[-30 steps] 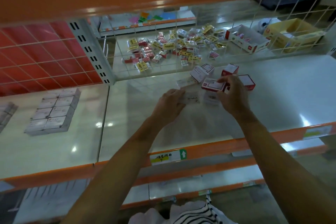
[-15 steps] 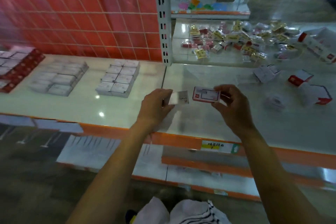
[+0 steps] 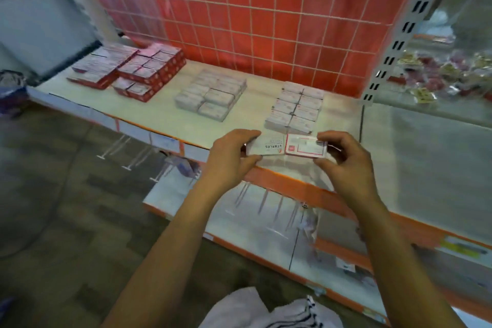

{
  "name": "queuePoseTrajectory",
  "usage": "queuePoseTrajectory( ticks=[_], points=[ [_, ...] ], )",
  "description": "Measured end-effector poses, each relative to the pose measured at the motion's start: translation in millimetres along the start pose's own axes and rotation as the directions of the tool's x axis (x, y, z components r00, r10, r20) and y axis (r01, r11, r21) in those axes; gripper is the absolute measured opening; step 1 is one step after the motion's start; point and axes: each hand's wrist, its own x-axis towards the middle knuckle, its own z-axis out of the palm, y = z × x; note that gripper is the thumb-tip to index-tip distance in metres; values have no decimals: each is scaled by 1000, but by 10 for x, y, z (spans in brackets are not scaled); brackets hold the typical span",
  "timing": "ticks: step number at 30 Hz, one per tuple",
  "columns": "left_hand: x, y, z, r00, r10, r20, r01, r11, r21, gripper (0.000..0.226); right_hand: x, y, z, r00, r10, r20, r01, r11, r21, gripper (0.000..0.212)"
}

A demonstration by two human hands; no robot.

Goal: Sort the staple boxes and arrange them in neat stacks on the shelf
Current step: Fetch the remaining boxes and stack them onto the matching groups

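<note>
Inside a shop, at a white shelf with an orange front edge; under it, a lower shelf and dark floor; closest of all, at the very bottom, a striped white cloth; next, two bare arms stretched forward.

Left hand curled round the left end of a white staple box with the word STAPLES on top, thumb below and fingers above; right hand pinching a red-edged staple box by its right end, thumb below and fingertips on top; both boxes flat, side by side, short ends touching, right at the front edge of the shelf; hard to tell whether resting on it or held just above it.

Just behind them, a neat stack of white boxes, two across; further left and back, a square stack of grey-white boxes; further still, at the far left end, stacks of red boxes with a flatter red pile just beside; the white, grey-white and red groups well apart.

Behind everything, a red tiled wall; off to the right, past a slotted metal post, a heap of small packets, too blurry to read.
</note>
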Motion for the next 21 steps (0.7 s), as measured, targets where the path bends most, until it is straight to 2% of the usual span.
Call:
queuePoseTrajectory(
  ticks=[10,14,21],
  points=[
    [-185,-865,-799,990,-138,-39,138,990,-10,51,109,-292,1142,985,4,170,-15,998,63,44],
    [-127,-1074,-963,973,-217,-83,215,976,-28,51,291,-347,1411,981,26,194,-39,997,63,42],
    [168,-1438,-1249,944,-296,-147,304,952,34,50,769,-428,1984,978,8,210,-43,986,163,42]
  ],
)
